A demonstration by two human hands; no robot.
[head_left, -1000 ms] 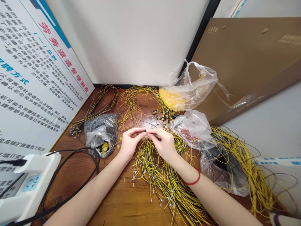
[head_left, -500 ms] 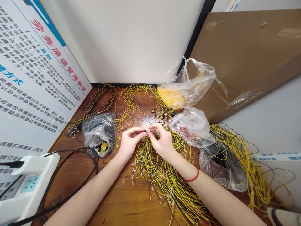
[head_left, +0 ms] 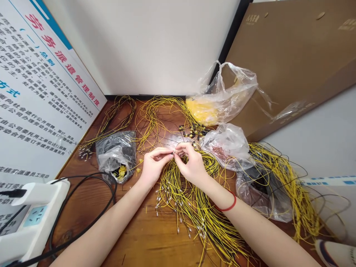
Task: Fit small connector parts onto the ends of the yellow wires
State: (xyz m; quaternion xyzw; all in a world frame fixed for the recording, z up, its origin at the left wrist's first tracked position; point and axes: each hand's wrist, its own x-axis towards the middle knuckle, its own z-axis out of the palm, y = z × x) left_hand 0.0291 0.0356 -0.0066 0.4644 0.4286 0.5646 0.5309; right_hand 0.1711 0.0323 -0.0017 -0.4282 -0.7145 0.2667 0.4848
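"Holding something, are those fingers?"

"Yes. Those of the left hand [head_left: 155, 165] and the right hand [head_left: 192, 165] meet in a narrow pinch, with a small dark part [head_left: 172, 153] caught between them."

"Which way does it lie from each hand?"

"At about 2 o'clock from the middle of the left hand, and about 10 from the right. It touches the fingertips of both, so neither is nearer."

"And its long axis?"

"Too small and too covered to tell."

"How does it look?"

"Nearly black. A pale speck shows by the right fingertips; whether it belongs to the part, I cannot tell."

"What surrounds it?"

"Take the part as centre, 12 at the far side. Black and yellow pieces [head_left: 194, 130] lie between 1 and 2, a clear bag [head_left: 228, 144] with reddish contents at 3, a grey bag [head_left: 115, 146] at 9. Toward 5, a yellow and black wire bundle [head_left: 200, 215] fans over the counter [head_left: 139, 239]."
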